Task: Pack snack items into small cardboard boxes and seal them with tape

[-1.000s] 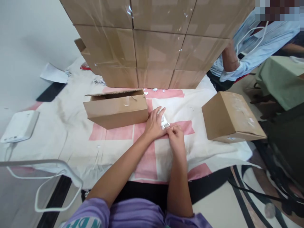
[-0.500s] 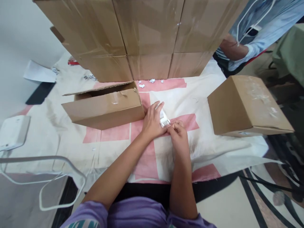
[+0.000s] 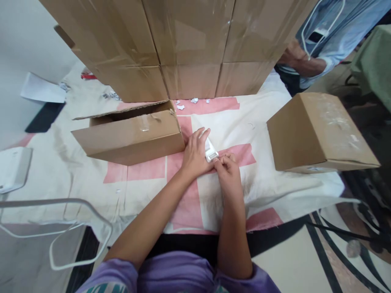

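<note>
A small white object (image 3: 211, 151) with a grey rectangular window at its near end lies on the cloth between my hands. It could be a little device, but its kind is not clear. My left hand (image 3: 196, 156) grips it from the left, fingers pointing away from me and the thumb side along its near end. At its lower right corner, my right hand (image 3: 227, 169) is closed in a pinch; what sits between those fingertips is too small to make out. Left of my left hand stands an open cardboard box (image 3: 137, 140), its flaps up.
Taped cardboard boxes (image 3: 189, 40) are stacked at the back. Another carton (image 3: 317, 134) stands at right. Paper scraps (image 3: 181, 107) lie before the stack. A white appliance (image 3: 15, 169) and a bent white tube (image 3: 76, 201) are at left. A person in a blue sleeve (image 3: 345, 44) stands back right.
The view has shifted slightly, so the boxes sit a little higher and further left. My hands keep nearly the same grip on the white object. The other person's hands have moved a little.
</note>
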Tool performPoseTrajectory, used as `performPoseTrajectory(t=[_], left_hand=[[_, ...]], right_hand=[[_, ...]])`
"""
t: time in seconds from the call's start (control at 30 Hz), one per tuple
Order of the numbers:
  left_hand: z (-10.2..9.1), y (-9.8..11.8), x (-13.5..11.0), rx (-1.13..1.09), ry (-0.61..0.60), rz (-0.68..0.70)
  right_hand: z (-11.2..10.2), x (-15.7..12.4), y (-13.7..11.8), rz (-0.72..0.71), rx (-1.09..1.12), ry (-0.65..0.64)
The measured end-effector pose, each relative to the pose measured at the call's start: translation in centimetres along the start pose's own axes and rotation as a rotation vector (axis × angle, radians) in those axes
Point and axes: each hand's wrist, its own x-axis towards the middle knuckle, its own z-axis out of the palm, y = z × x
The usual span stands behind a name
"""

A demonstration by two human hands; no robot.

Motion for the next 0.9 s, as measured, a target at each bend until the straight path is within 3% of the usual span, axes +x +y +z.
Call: performPoseTrajectory(t=[0.9], left_hand=[[-0.07,0.17,-0.22,0.001,0.011,-0.005]], right_hand=[[0.27,0.21,0.53,-0.014,0.043,-0.027]])
